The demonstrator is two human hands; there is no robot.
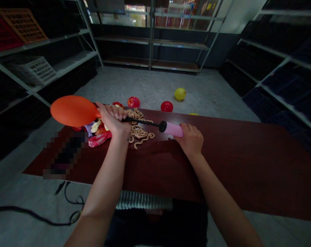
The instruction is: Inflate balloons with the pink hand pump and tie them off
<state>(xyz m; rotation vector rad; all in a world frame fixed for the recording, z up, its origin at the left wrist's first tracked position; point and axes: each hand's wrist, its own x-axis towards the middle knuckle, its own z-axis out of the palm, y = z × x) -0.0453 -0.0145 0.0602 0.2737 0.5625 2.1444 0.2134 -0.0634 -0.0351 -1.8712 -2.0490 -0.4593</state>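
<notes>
A hand-held balloon pump spans both hands, its thin black rod drawn out of the pink barrel. My right hand is wrapped round the free end of that barrel. My left hand is closed at the pump's black far end, where the neck of an inflated orange balloon meets it. The fingers hide the joint between neck and nozzle. Beneath the left hand and wrist lie a heap of limp balloons in several colours and a tangle of beige cord-like strands.
The dark red-brown table runs far to the right. A pixelated dark item lies at its left. Beyond its far edge, a yellow balloon and red balloons rest on the floor. Shelves surround the area; a black cable lies lower left.
</notes>
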